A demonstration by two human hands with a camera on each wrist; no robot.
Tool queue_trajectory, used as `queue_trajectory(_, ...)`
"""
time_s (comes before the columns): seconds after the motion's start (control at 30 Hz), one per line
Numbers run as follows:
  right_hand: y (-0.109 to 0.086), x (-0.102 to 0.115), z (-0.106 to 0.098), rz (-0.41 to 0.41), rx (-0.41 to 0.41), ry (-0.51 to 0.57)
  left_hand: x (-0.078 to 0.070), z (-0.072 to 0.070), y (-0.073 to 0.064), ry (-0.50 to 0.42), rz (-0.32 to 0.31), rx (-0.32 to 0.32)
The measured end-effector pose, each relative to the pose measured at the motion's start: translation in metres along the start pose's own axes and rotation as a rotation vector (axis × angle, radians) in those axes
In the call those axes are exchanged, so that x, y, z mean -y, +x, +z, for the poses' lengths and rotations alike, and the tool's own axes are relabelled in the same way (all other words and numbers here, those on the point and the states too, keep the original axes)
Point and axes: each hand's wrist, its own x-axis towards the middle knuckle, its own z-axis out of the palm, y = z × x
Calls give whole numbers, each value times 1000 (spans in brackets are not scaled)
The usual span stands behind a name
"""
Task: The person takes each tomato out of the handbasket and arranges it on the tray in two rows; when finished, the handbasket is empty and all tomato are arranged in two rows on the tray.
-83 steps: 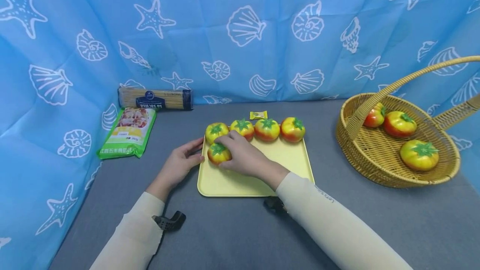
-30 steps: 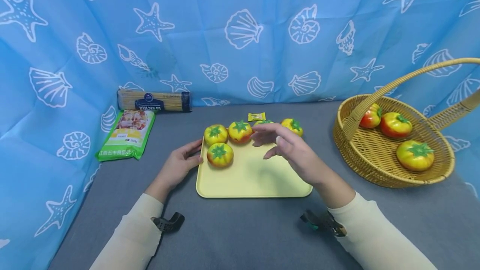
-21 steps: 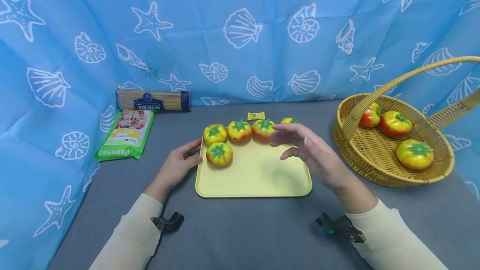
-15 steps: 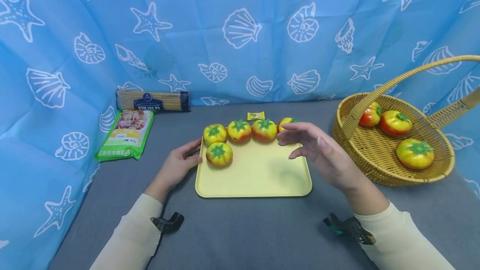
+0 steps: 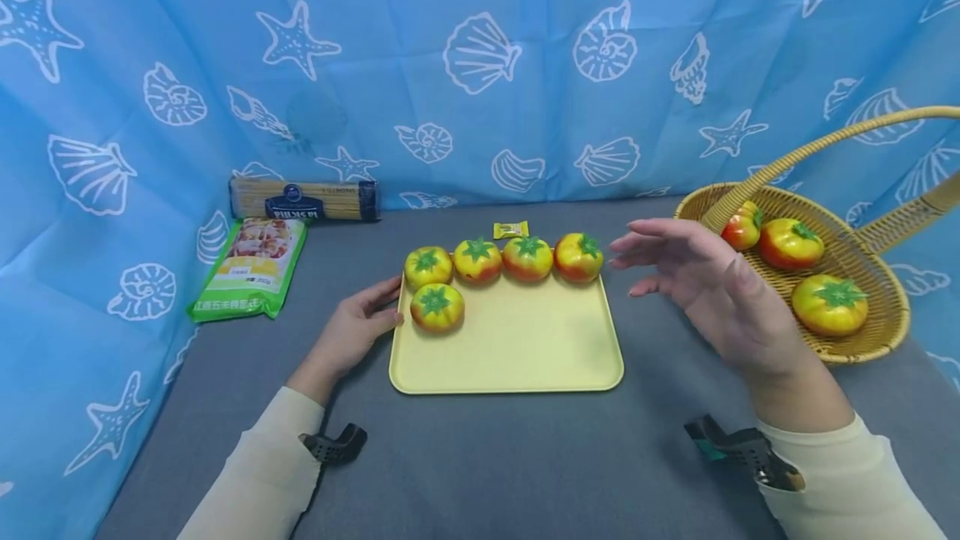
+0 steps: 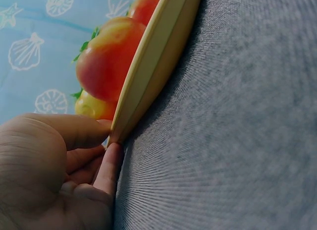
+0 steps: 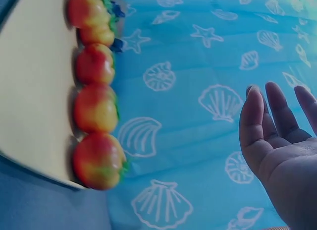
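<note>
And the tray (image 5: 510,348) lies flat on the table (image 5: 525,465), its long axis running left to right! Four tomatoes (image 5: 528,267) line its far edge, a fifth tomato (image 5: 437,315) just in front of the leftmost; leafy tops face up, the rightmost's leaning right. Left hand (image 5: 354,333) pinches the tray's left rim, tomatoes just beyond those fingers. Right hand (image 5: 716,298), fingers spread and gently bent, hangs between tray and basket (image 5: 887,286).

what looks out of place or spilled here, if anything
Nothing looks spilled or visibly damaged. At most, the small yellow packet seems slightly out of place, lying alone just behind the yellow tray, apart from the pasta pack and green-edged bag.
</note>
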Motion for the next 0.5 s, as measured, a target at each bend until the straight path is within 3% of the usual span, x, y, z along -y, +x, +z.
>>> queue_trajectory(0.5,-10,43,-22,-159,-64,83,-1,-1,0,14,-21,4)
